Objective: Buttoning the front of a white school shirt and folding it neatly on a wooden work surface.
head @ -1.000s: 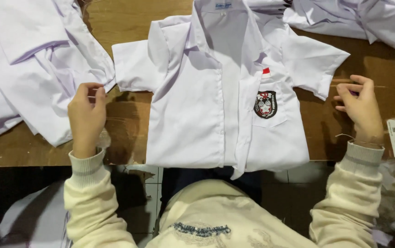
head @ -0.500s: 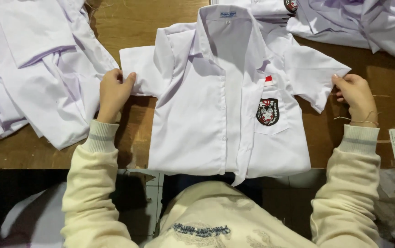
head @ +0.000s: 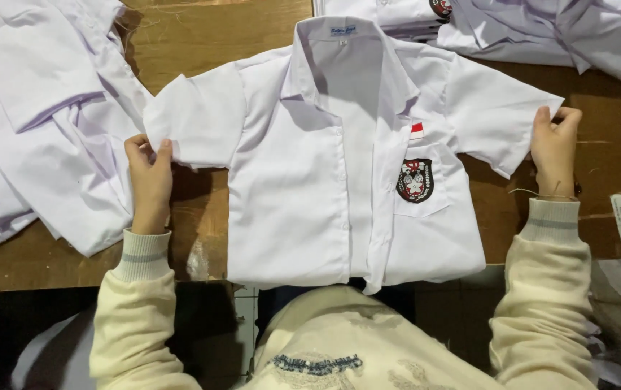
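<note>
Both cream-sleeved arms reach forward and outward. The left hand point(head: 149, 177) pinches the left sleeve edge of a white short-sleeved school shirt with a chest badge point(head: 339, 188) — fingers closed on the cloth. The right hand point(head: 554, 144) grips the other sleeve's hem likewise. The shirt lies flat, front up, between them on the brown wooden desk point(head: 209, 29) — piles of white shirts point(head: 43, 123) lie to the left.
</note>
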